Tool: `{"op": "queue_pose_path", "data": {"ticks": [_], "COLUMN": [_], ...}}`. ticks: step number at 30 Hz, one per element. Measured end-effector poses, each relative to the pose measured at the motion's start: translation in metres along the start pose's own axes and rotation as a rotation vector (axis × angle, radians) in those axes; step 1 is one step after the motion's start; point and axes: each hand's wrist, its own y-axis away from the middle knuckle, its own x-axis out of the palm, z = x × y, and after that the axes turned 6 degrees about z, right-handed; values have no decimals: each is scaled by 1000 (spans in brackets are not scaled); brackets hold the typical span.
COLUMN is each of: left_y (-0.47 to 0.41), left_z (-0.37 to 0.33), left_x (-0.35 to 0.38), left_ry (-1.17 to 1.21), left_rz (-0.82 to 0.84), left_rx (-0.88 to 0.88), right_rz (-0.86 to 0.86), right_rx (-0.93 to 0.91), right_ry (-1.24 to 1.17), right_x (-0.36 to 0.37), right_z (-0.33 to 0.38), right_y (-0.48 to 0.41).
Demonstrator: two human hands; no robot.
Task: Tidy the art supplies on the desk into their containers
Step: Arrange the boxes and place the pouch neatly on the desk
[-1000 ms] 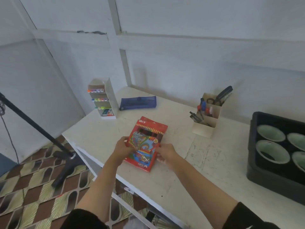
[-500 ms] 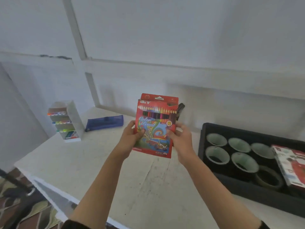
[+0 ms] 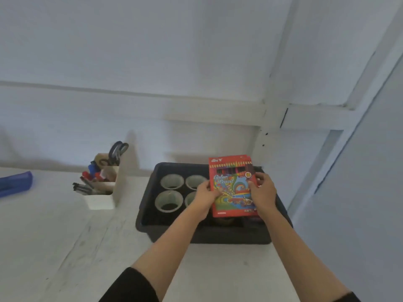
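A red box of colour pencils (image 3: pixel 233 188) is held upright over the right part of a black tray (image 3: pixel 202 235). My left hand (image 3: pixel 206 196) grips its left edge and my right hand (image 3: pixel 262 191) grips its right edge. The tray holds several pale tape rolls (image 3: pixel 169 200) on its left side. Whatever lies in the tray under the box is mostly hidden.
A cream desk organiser (image 3: pixel 102 188) with scissors (image 3: pixel 116 151), pens and markers stands left of the tray. A blue pencil case (image 3: pixel 15 184) lies at the far left edge. The white desk (image 3: pixel 65 247) ends against the wall behind and a wall close on the right.
Both hands lifted the pencil box off the desk and carried it right, to above the black tray. My view swung right; the marker rack is out of frame.
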Motion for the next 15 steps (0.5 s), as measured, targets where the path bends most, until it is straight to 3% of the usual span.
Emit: {"op": "queue_pose_path", "data": {"ticks": [3, 6, 10, 12, 15], "left_y": [-17, -26, -42, -54, -59], "left_z": [20, 34, 48, 55, 56], "left_x": [40, 60, 61, 55, 54], "left_ry": [1, -62, -398, -493, -442], "left_rz": [6, -53, -145, -124, -52], "left_rx": [-55, -58, 11, 0, -32], "right_rz": [2, 124, 332, 372, 400], "right_rx": [47, 26, -53, -84, -94], "right_ry": [169, 361, 622, 742, 840], "right_x": [-26, -34, -21, -19, -20], "right_z": [-30, -51, -74, -79, -79], "right_y": [-19, -28, -29, -35, -41]}}
